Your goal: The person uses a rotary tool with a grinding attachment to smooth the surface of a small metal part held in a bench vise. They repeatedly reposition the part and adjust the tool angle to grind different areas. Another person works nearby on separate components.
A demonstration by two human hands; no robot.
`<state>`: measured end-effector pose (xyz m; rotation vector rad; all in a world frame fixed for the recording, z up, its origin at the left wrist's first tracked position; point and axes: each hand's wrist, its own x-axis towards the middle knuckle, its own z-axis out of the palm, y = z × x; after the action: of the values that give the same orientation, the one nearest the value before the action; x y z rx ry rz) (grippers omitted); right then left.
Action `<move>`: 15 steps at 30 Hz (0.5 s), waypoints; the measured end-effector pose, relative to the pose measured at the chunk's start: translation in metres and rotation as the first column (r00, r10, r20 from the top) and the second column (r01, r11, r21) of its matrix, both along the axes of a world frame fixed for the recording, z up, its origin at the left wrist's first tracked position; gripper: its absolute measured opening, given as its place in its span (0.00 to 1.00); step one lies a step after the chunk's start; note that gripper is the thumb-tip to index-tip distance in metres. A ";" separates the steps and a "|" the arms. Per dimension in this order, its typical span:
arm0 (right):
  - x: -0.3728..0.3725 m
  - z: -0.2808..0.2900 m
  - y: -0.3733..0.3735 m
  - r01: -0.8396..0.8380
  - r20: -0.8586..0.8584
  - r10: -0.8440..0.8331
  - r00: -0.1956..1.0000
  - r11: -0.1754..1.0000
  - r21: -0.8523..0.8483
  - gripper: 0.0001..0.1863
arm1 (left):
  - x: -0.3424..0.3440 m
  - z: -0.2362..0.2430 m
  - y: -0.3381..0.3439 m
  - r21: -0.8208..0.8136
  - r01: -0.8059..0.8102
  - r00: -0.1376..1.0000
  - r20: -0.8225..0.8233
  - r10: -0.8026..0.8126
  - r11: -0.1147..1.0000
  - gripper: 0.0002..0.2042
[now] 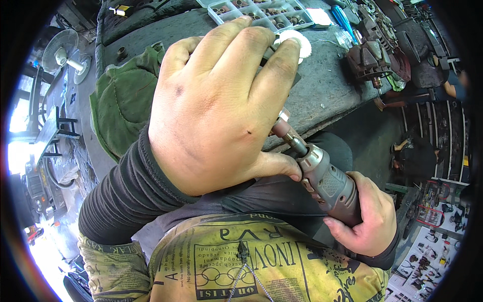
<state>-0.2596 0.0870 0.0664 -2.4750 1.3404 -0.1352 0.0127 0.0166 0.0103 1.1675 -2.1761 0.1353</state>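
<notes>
My right hand [370,214] is wrapped round the body of a grey handheld rotary grinder [329,183]. Its metal collet points up and left, with a pinkish-brown cylindrical bit [282,127] at the tip. Large in the middle, my left hand [216,100] is seen from the back, its fingers curled over the bench edge. Its thumb rests against the grinder's front end. Beside the index fingertip is a white disc with a toothed rim [303,45], partly covered by that finger. Dark edges show between the fingers, but the hand itself hides whatever is in its grip.
A green cloth [123,95] lies on the dark workbench [322,93], left of my hand. Behind stands a clear compartment box [214,16] of small metal rings. A vise-like metal device [370,63] is at the right, a fan [63,55] at the left. Another person's arm shows far right.
</notes>
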 end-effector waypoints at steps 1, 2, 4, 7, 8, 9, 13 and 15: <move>0.001 0.000 0.000 0.000 0.001 0.000 1.000 1.000 -0.010 0.37 | 0.000 0.000 0.000 0.000 -0.001 1.000 0.001 0.001 1.000 0.56; 0.001 0.000 0.000 -0.001 0.001 0.001 1.000 1.000 -0.021 0.37 | 0.000 0.000 0.000 0.003 -0.004 1.000 0.001 0.004 1.000 0.56; 0.001 0.000 0.000 0.007 -0.001 -0.007 1.000 0.999 -0.035 0.37 | 0.000 0.000 0.000 0.010 -0.010 1.000 0.000 0.010 1.000 0.56; 0.002 0.002 0.000 0.021 -0.013 -0.022 1.000 0.999 -0.042 0.37 | -0.001 0.000 0.001 0.021 -0.010 1.000 -0.006 0.010 1.000 0.55; 0.002 0.002 0.001 0.019 -0.021 -0.020 1.000 0.999 -0.043 0.37 | -0.001 0.001 0.001 0.022 -0.009 1.000 -0.007 0.009 1.000 0.55; 0.002 0.002 0.001 0.015 -0.028 -0.016 0.999 0.999 -0.044 0.37 | 0.000 0.001 0.001 0.023 -0.008 1.000 -0.008 0.008 1.000 0.55; 0.000 0.004 0.001 0.007 -0.049 -0.008 0.999 1.000 -0.028 0.38 | 0.001 0.001 0.001 0.028 -0.010 1.000 0.009 0.010 1.000 0.55; -0.001 0.004 -0.001 0.045 -0.050 -0.048 0.998 0.997 -0.059 0.38 | 0.001 0.001 0.001 0.027 -0.010 1.000 0.012 0.009 1.000 0.55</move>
<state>-0.2603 0.0861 0.0702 -2.5123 1.4348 -0.1238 0.0132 0.0178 0.0115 1.1950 -2.1895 0.1174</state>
